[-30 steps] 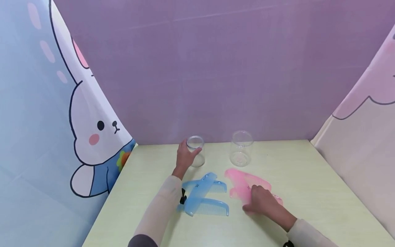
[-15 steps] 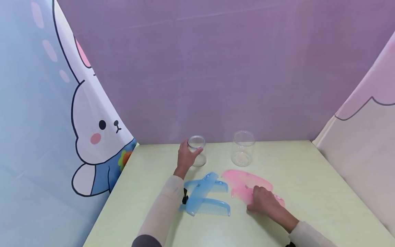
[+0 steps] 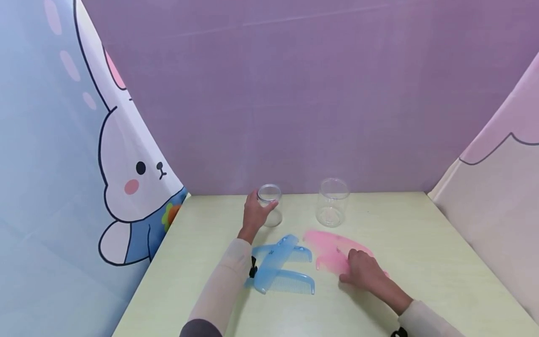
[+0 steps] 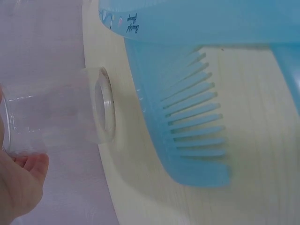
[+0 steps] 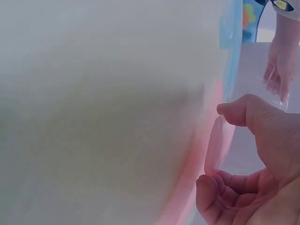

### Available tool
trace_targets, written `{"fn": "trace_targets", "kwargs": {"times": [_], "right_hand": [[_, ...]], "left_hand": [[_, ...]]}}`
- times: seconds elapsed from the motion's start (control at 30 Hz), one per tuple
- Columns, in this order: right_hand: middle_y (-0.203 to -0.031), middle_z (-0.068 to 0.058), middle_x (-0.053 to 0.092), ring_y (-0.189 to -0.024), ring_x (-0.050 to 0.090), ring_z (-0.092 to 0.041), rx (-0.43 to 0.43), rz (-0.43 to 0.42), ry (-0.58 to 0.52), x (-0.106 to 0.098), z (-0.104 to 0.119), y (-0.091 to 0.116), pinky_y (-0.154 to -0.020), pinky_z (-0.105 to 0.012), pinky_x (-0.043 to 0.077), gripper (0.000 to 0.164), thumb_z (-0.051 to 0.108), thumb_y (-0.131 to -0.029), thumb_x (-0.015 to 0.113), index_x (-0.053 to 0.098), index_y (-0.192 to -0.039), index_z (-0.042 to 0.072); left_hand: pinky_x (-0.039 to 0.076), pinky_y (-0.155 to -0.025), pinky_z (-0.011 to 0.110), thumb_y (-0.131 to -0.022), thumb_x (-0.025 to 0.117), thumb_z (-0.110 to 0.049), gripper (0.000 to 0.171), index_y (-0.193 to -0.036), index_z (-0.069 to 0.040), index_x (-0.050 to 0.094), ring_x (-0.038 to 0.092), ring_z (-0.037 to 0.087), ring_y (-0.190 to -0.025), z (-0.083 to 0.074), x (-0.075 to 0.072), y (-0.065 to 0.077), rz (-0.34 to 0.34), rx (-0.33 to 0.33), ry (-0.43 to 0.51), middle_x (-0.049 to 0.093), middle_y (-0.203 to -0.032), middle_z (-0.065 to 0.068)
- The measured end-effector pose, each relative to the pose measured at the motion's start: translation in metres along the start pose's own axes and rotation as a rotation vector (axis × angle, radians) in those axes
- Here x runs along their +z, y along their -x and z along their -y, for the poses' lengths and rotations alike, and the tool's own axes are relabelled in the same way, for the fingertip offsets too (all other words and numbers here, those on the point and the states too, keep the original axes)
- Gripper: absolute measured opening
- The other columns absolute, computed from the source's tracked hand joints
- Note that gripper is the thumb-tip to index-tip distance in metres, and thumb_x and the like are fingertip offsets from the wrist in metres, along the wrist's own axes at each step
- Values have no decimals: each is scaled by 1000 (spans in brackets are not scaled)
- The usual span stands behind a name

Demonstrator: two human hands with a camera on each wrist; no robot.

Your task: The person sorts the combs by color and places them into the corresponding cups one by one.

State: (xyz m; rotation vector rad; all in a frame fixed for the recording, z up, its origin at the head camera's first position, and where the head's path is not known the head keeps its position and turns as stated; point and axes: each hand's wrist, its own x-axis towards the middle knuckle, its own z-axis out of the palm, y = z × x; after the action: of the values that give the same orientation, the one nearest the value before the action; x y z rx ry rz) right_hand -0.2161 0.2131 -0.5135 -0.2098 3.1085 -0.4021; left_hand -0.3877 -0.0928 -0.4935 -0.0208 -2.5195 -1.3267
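My left hand (image 3: 254,213) grips a clear jar (image 3: 274,216) by its side near the rim. The jar stands upright at the back of the table; in the left wrist view, fingers and thumb lie at one end of the jar (image 4: 56,112). My right hand (image 3: 365,271) is over the overlapping pink combs (image 3: 332,248). Up close, in the right wrist view, its thumb and fingers pinch the end of a pink comb (image 5: 214,145). Several blue combs (image 3: 275,264) lie crossed over one another between the two arms. How the pink combs overlap under the right hand is partly hidden.
A second clear jar (image 3: 331,206), wider than the gripped one, stands upright behind the pink combs. The pale yellow table (image 3: 421,262) ends at a purple backdrop (image 3: 294,93). Printed cloth walls (image 3: 134,187) rise at both sides.
My right hand has shifted slightly to the right at the pink combs, and the upper pink comb has moved a little. The left hand stays on the jar. The view has shifted slightly.
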Motion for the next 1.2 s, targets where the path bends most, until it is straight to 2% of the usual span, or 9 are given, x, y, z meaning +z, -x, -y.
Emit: {"fn": "trace_targets", "kwargs": {"times": [0.2, 0.43, 0.9, 1.2], "right_hand": [[-70, -4, 48, -63, 45, -18, -5, -38, -58, -12, -2, -9, -53, -29, 38, 43, 29, -71, 84, 56, -87, 1], [-73, -3, 54, -61, 46, -16, -86, -97, -104, -24, -5, -22, -53, -29, 41, 45, 27, -73, 81, 63, -101, -3], [-83, -7, 64, -70, 55, -17, -205, -198, -95, -54, 3, -56, -62, -36, 51, 41, 27, -76, 78, 66, -102, -1], [-88, -10, 66, -73, 57, -20, -182, -181, -109, -62, 13, -79, -66, -39, 55, 44, 30, -78, 77, 66, -107, -1]], "left_hand": [[48, -109, 50, -84, 81, -45, 84, -147, -3, 46, 57, 35, -129, 1, 2, -2, -6, 10, -15, 57, -139, 19], [48, -108, 51, -84, 82, -45, 85, -147, -2, 45, 58, 36, -127, 2, 3, 0, 2, 6, -12, 58, -138, 20], [49, -107, 51, -84, 82, -44, 82, -145, -2, 46, 59, 35, -125, -3, 0, -1, 28, -9, -1, 58, -135, 18], [49, -108, 50, -85, 82, -43, 82, -145, -1, 46, 58, 34, -125, 0, 5, 0, 45, -17, -17, 58, -136, 18]]}}
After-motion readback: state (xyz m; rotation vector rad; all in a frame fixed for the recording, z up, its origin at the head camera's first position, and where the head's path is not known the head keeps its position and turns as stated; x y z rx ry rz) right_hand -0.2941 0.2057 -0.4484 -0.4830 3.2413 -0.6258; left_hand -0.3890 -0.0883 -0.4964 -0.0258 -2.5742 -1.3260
